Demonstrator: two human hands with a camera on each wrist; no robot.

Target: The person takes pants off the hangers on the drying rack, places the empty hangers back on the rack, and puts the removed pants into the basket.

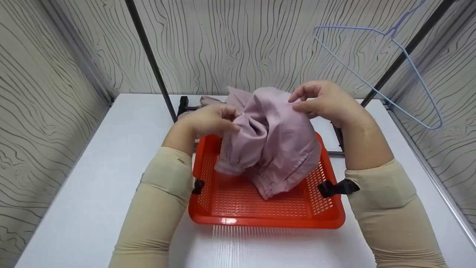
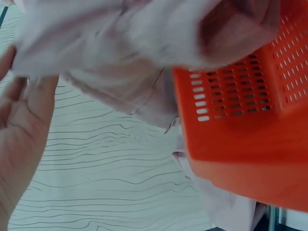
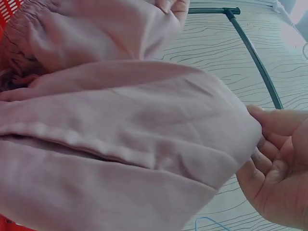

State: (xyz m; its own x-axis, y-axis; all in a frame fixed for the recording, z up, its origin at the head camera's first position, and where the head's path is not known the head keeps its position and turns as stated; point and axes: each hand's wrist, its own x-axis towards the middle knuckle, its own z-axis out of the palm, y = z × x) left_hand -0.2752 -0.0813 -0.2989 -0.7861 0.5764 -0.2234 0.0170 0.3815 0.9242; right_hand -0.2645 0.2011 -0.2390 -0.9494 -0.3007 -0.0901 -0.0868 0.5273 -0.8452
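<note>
A dusty-pink garment (image 1: 286,130) with gathered elastic ends hangs bunched over the red plastic basket (image 1: 260,222), its lower ends inside the basket. My left hand (image 1: 210,121) pinches its upper left part between thumb and fingers; the left wrist view shows this hand (image 2: 24,130) at the cloth's edge. On the other side my right hand (image 1: 327,100) pinches the upper right part. From the right wrist, the cloth (image 3: 130,125) stretches from the fingers of the right hand (image 3: 281,163) toward the basket. Folds hide the garment's full shape.
A blue wire hanger (image 1: 418,74) hangs at the upper right, near the rack's dark right pole (image 1: 401,56). The rack's left pole (image 1: 152,59) rises behind the left hand. Beneath lies a white tabletop (image 1: 104,167), with a wood-patterned panel (image 1: 230,44) behind it.
</note>
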